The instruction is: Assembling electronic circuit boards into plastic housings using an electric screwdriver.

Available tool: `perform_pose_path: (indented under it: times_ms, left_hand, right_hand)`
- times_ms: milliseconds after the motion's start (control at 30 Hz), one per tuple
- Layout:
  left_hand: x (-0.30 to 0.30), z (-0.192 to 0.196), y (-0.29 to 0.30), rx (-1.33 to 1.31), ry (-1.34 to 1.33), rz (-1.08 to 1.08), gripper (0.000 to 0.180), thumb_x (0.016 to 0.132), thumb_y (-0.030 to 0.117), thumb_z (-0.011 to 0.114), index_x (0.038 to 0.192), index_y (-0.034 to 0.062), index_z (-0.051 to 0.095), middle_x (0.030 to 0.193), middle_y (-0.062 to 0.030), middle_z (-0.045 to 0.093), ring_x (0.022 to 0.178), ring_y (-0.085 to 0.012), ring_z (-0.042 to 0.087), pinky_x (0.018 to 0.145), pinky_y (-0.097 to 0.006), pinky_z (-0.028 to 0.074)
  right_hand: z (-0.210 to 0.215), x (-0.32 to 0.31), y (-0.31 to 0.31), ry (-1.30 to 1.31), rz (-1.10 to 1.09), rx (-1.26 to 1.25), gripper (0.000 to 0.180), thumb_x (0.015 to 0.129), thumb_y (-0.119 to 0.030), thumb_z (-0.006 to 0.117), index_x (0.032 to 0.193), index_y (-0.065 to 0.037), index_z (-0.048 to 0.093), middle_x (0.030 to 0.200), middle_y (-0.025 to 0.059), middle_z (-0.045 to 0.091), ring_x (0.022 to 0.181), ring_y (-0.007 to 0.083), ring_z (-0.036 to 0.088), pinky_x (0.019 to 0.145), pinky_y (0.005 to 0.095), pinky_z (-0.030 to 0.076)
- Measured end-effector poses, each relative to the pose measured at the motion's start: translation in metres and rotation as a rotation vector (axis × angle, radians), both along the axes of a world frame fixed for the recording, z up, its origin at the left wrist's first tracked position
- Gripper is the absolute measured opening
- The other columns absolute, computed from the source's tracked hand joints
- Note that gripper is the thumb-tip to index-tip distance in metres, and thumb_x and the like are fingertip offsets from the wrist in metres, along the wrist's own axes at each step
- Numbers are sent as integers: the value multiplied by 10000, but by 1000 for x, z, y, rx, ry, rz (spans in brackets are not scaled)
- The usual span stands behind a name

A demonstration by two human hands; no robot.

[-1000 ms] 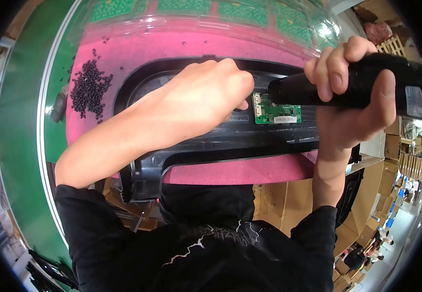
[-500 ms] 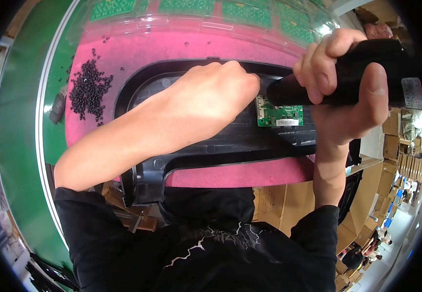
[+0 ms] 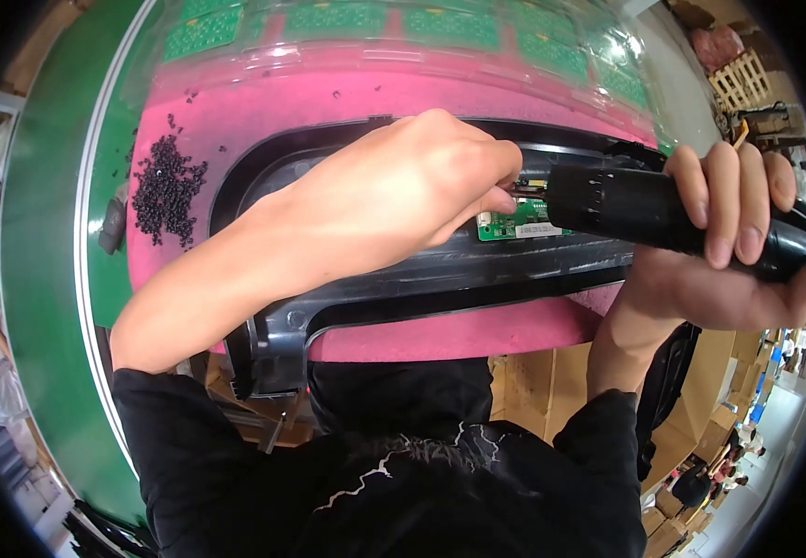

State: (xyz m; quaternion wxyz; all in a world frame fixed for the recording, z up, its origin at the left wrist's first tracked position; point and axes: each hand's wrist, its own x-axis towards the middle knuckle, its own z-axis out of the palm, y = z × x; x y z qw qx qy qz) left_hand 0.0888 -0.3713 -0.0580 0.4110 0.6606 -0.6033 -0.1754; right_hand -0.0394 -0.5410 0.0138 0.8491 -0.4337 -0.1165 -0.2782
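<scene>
Tool (image 3: 621, 205) shifted rightward, right hand (image 3: 721, 219) curled round, left hand (image 3: 454, 172) apparently pinching (what, unclear)

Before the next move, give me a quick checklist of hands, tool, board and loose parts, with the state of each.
1. Right hand gripping the black handheld tool: ok.
2. Left hand clear of the tool's front end: not ok, its fingertips are close by.
3. Left fingers holding a small part: cannot tell, the hand hides it.
4. Green circuit board lying inside the black plastic shell: ok.
5. Board fully visible: not ok, partly covered.
6. Small black parts piled outside the shell, on the pink mat: ok.
</scene>
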Motion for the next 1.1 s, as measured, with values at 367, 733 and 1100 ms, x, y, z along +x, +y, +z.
perform_pose_path:
  times_ms: [367,733,1100]
  left_hand:
    - [3,11,-3,-89,-28,-69,203,785,98,728,859,-32,591,751,-124,635,678,-280,642,582,-347,492]
    - [1,9,-2,-171,-47,-35,200,765,118,751,841,-26,633,717,-108,654,636,-265,646,563,-319,491]
    - [1,7,-1,-26,-31,142,112,787,38,702,866,-18,645,706,-144,662,650,-260,673,583,-338,508]
  right_hand:
    - [7,-6,-2,-15,127,-107,348,722,-329,679,894,-100,481,621,-66,492,517,52,479,613,219,387]
    - [-7,-9,-2,6,97,-164,448,743,-401,699,966,-93,463,687,-48,514,540,62,477,618,226,372]
    - [-15,-2,22,314,-76,-403,552,790,-589,613,934,-76,470,616,-37,486,464,71,420,493,233,343]
